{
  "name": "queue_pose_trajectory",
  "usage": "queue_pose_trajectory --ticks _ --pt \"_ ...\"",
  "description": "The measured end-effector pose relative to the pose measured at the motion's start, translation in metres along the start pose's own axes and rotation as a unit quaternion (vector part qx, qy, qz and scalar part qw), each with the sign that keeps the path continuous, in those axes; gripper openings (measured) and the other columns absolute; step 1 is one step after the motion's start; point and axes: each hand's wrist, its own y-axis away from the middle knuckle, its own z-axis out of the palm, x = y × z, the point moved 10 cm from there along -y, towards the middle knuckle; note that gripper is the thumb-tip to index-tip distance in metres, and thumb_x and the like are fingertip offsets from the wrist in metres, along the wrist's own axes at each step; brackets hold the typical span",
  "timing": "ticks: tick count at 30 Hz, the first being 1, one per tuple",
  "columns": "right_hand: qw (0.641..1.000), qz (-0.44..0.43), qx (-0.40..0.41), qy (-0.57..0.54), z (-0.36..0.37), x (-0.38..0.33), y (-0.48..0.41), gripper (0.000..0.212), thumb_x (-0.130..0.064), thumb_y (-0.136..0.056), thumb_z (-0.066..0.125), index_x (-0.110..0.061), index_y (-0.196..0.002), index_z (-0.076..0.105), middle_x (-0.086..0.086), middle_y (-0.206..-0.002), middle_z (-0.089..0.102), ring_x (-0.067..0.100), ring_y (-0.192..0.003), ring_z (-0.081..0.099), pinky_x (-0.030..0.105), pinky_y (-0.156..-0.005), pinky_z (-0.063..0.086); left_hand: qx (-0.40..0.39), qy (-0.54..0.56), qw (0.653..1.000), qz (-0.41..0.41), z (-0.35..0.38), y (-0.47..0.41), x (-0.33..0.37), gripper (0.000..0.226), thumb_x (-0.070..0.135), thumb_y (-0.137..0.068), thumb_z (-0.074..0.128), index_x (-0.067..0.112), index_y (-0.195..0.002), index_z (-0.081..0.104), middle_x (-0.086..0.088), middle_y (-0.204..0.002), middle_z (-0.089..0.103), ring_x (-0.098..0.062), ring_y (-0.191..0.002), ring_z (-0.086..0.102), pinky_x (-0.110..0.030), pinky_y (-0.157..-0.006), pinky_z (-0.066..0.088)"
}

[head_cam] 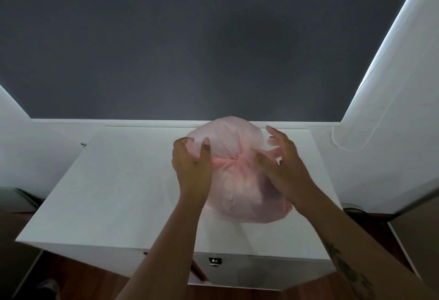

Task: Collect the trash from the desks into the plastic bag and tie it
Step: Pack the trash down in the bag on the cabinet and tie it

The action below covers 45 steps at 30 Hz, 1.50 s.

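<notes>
A filled, translucent pink plastic bag [237, 195] lies on the white desk [123, 181], towards its back right. The bag's neck is gathered into a twisted knot [234, 163] between my hands. My left hand [192, 169] grips one loose flap of the bag between thumb and curled fingers. My right hand [282, 169] pinches the other flap at the right of the knot, with its upper fingers spread. The bag's contents cannot be made out through the plastic.
A dark grey wall [190, 38] rises behind the desk. A white blind with a bead cord [356, 143] hangs at the right. A grey cabinet [418, 233] stands at the right, and a dark object [14, 204] at the left. Wooden floor [78, 280] shows below.
</notes>
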Motion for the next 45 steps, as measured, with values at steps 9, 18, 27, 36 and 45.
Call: queue_pose_trajectory --ticks 9,18,27,36,45 --pt "0.951 0.031 -0.120 0.284 0.042 0.012 -0.010 0.054 -0.055 -0.084 0.058 -0.031 -0.129 0.041 0.001 -0.119 0.056 0.025 -0.104 0.059 0.035 -0.083 0.049 -0.198 -0.266 0.942 0.055 0.047 -0.023 -0.021 0.050 0.069 -0.079 0.059 0.036 -0.116 0.053 0.001 -0.162 0.005 -0.033 -0.140 0.029 -0.043 -0.111 0.029" --pt "0.952 -0.057 0.100 0.285 0.025 -0.011 0.007 0.020 -0.037 -0.095 0.052 -0.020 -0.104 0.048 0.002 -0.096 0.060 0.026 -0.087 0.057 0.037 -0.075 0.050 -0.136 -0.200 0.948 0.207 0.051 -0.011 0.006 0.028 0.028 -0.102 0.044 0.015 -0.078 0.041 -0.012 -0.103 0.051 -0.033 -0.093 0.047 -0.043 -0.081 0.043" --pt "0.949 -0.038 0.234 0.207 -0.073 0.003 0.052 0.015 -0.029 -0.098 0.041 -0.020 -0.092 0.031 -0.003 -0.071 0.051 0.036 -0.071 0.059 0.043 -0.065 0.047 -0.227 -0.037 0.943 0.238 0.131 0.053 0.072 0.032 0.028 -0.104 0.039 0.012 -0.077 0.043 -0.006 -0.074 0.051 -0.021 -0.069 0.048 -0.037 -0.068 0.045" --pt "0.904 0.018 0.374 0.208 -0.252 0.094 0.156 0.014 -0.026 -0.099 0.044 -0.014 -0.095 0.038 0.005 -0.073 0.054 0.029 -0.065 0.054 0.040 -0.055 0.043 -0.372 0.018 0.885 0.280 0.280 0.234 0.111 0.028 0.034 -0.104 0.039 0.016 -0.083 0.041 0.002 -0.079 0.043 -0.017 -0.075 0.046 -0.030 -0.073 0.044" --pt "0.887 0.124 0.377 0.235 -0.412 0.215 0.242 0.010 -0.023 -0.099 0.042 -0.013 -0.096 0.041 0.008 -0.075 0.057 0.029 -0.068 0.060 0.043 -0.059 0.049 -0.509 -0.083 0.800 0.306 0.416 0.415 0.110 0.024 0.033 -0.101 0.045 0.015 -0.089 0.035 0.002 -0.097 0.038 -0.020 -0.095 0.041 -0.032 -0.083 0.039"
